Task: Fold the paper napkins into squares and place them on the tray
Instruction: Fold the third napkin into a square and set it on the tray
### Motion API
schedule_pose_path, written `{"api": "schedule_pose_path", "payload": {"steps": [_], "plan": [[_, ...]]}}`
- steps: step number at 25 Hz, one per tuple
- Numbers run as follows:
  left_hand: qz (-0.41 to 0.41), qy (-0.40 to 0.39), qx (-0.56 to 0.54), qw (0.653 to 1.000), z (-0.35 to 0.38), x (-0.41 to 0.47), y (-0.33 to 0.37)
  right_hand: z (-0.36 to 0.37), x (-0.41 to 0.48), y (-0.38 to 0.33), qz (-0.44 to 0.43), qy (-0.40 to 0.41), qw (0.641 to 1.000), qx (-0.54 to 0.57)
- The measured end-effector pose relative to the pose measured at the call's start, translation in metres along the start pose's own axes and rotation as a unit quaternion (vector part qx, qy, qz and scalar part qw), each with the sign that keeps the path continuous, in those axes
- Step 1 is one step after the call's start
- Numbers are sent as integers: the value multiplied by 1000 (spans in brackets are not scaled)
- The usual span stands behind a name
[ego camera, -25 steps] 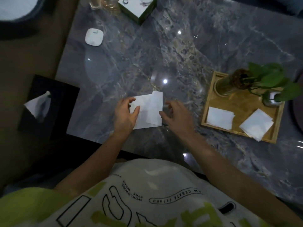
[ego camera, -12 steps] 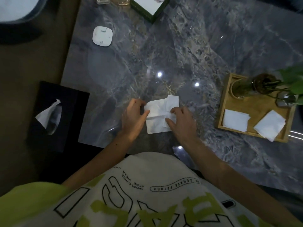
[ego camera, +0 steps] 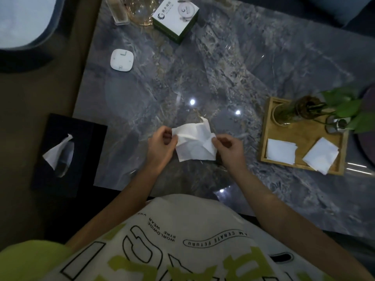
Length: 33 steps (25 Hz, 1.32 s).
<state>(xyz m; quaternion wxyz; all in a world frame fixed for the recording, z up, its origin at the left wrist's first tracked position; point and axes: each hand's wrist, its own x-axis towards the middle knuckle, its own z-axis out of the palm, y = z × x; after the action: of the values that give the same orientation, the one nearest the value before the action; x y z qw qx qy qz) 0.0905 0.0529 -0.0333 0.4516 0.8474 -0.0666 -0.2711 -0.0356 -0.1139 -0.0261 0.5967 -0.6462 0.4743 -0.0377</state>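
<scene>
A white paper napkin (ego camera: 193, 144), creased and partly folded, is held over the dark marble table (ego camera: 213, 78). My left hand (ego camera: 161, 147) pinches its upper left edge and my right hand (ego camera: 228, 148) pinches its right edge. A wooden tray (ego camera: 306, 136) sits on the table to the right. Two folded white napkin squares lie in the tray, one napkin square (ego camera: 281, 151) at its front left and another napkin square (ego camera: 321, 154) at its front right, partly over the rim.
A glass vase with a green plant (ego camera: 316, 111) stands at the tray's back. A black tissue box (ego camera: 67, 155) with a tissue poking out sits left of the table. A white square device (ego camera: 122, 60), a green-and-white box (ego camera: 176, 17) and glassware (ego camera: 140, 11) stand at the back.
The napkin lay flat under both hands a second ago; now both hands pinch its edges and it is lifted and more crumpled. The view has shifted so the tray sits further right.
</scene>
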Motion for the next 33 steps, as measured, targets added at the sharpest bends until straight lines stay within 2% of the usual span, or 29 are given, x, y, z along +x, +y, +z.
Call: {"api": "schedule_pose_path", "payload": {"steps": [2,4,7,10,19,27,30,33], "plan": [[-20,8,-49,999,-3,-1,12,-12,4,-14,42,16,996,80],[-54,11,-118,991,-4,-4,26,-26,8,-34,74,0,985,158],[-98,-11,-185,978,-2,-8,47,-45,15,-71,81,-42,960,266],[-104,-63,-243,962,3,-16,74,-66,24,-104,72,-81,939,327],[-41,-153,-343,926,-1,-19,157,-118,38,-173,-5,-243,924,296],[57,-230,-229,944,-24,-9,232,-132,17,-216,-55,-242,935,251],[94,-209,-221,948,-34,-7,253,-130,8,-234,-83,-229,933,264],[118,-179,-225,951,-41,-8,269,-132,-3,-244,-68,-244,909,330]]}}
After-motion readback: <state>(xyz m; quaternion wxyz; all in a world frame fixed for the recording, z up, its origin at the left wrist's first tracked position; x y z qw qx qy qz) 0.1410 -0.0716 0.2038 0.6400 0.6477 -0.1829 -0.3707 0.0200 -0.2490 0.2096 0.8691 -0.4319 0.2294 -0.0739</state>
